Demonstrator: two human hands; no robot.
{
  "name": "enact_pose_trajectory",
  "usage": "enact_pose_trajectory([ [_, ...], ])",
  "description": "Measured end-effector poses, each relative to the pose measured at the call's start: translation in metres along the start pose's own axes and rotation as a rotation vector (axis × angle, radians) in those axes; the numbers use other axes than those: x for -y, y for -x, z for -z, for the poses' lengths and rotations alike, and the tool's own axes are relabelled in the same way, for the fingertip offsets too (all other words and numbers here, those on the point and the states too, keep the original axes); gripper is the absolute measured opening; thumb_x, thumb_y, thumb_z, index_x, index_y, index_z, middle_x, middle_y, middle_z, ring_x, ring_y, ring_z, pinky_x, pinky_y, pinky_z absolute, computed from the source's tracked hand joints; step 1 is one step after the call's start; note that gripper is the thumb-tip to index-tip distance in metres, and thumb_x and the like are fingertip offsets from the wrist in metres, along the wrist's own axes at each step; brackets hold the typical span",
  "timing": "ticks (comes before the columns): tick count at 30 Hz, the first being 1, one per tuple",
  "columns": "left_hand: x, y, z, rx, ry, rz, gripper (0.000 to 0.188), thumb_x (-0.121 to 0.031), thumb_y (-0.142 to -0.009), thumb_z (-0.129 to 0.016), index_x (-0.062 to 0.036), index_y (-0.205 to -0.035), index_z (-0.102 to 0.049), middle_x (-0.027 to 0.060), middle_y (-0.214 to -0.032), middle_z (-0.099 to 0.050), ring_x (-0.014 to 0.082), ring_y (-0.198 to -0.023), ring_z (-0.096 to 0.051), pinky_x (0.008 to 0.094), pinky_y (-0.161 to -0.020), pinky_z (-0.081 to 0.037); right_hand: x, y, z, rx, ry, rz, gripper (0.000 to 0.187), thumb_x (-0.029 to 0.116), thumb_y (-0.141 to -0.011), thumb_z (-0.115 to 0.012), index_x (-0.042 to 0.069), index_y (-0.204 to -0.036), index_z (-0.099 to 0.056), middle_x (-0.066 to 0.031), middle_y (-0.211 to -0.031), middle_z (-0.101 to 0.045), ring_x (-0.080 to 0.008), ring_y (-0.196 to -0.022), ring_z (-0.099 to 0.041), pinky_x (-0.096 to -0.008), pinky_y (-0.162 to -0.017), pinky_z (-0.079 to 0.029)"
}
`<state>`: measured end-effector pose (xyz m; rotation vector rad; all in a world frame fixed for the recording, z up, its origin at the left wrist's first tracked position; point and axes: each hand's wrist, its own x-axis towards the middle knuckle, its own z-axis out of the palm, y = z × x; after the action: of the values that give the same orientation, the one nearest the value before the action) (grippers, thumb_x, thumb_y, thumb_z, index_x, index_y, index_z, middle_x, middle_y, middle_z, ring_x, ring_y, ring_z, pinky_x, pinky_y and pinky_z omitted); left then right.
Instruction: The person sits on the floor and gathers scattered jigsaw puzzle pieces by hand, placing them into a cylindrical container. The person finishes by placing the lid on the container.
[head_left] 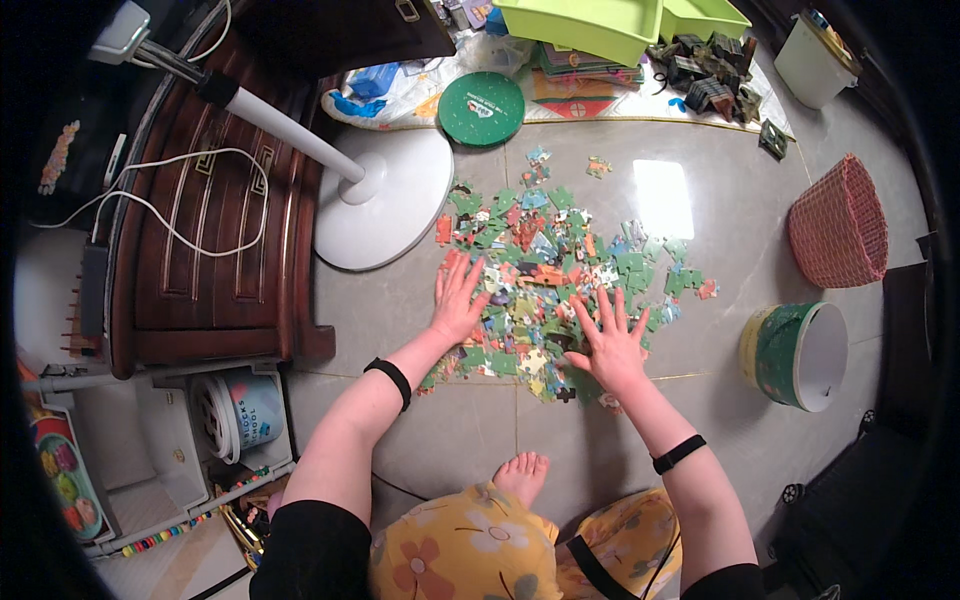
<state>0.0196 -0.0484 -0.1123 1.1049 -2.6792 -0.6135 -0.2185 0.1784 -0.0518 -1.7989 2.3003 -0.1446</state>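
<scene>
A loose heap of jigsaw puzzle pieces, many of them green, lies spread over the grey tiled floor. On the heap's left edge rests my left hand, palm down with the fingers apart. My right hand lies over the pieces at the lower right, its fingers spread wide. Neither hand grips anything; the pieces under the palms are hidden. A few joined pieces sit at the far side of the heap, and a small cluster lies beside them.
A white round stand base stands left of the heap, by a dark wooden cabinet. An open green cylinder box and a pink woven basket are at right. Beyond lie a round green lid and green trays.
</scene>
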Motion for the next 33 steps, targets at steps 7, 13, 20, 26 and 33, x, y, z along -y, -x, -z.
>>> enact_pose_trajectory([
  [7, -0.002, -0.104, 0.023, -0.183, -0.105, 0.13, 0.062, -0.04, -0.097, -0.054, -0.0037, -0.146, -0.039, 0.0215, -0.15, -0.038, 0.0404, -0.134, -0.039, 0.0526, -0.109, -0.036, -0.001, -0.011, 0.0, -0.09, -0.095, -0.021, 0.093, 0.06, -0.077, -0.071, 0.023, -0.154, -0.034, -0.0185, -0.162, -0.019, -0.0403, -0.15, -0.015, -0.0794, -0.106, -0.013],
  [13, -0.013, -0.165, 0.029, -0.036, -0.315, 0.315, 0.064, -0.043, -0.095, -0.057, -0.0045, -0.144, -0.042, 0.0192, -0.15, -0.04, 0.0367, -0.129, -0.044, 0.0499, -0.105, -0.038, 0.002, -0.015, -0.003, -0.078, -0.167, -0.006, 0.094, 0.055, -0.077, -0.074, 0.02, -0.154, -0.033, -0.0184, -0.163, -0.016, -0.0412, -0.151, -0.013, -0.0777, -0.108, -0.01],
  [20, -0.018, -0.183, 0.019, -0.007, -0.349, 0.396, 0.069, -0.048, -0.095, -0.054, -0.0027, -0.145, -0.039, 0.0183, -0.152, -0.038, 0.0352, -0.134, -0.04, 0.0491, -0.109, -0.033, 0.007, -0.019, -0.005, -0.062, -0.204, 0.019, 0.091, 0.055, -0.079, -0.073, 0.017, -0.153, -0.036, -0.0206, -0.163, -0.015, -0.0416, -0.15, -0.014, -0.078, -0.106, -0.014],
  [26, -0.031, -0.177, 0.014, -0.046, -0.218, 0.483, 0.076, -0.05, -0.093, -0.055, -0.0012, -0.148, -0.035, 0.018, -0.153, -0.038, 0.0344, -0.137, -0.036, 0.0507, -0.111, -0.029, 0.01, -0.029, -0.006, -0.09, -0.22, 0.013, 0.092, 0.054, -0.077, -0.074, 0.021, -0.154, -0.035, -0.0204, -0.162, -0.017, -0.0411, -0.15, -0.018, -0.0784, -0.106, -0.015],
  [33, -0.026, -0.175, 0.019, -0.08, -0.249, 0.372, 0.075, -0.049, -0.094, -0.055, -0.0005, -0.148, -0.034, 0.0195, -0.154, -0.035, 0.035, -0.139, -0.033, 0.051, -0.111, -0.029, 0.013, -0.031, -0.008, -0.116, -0.219, 0.021, 0.092, 0.053, -0.077, -0.075, 0.022, -0.154, -0.034, -0.0195, -0.162, -0.017, -0.0416, -0.15, -0.017, -0.0791, -0.106, -0.015],
])
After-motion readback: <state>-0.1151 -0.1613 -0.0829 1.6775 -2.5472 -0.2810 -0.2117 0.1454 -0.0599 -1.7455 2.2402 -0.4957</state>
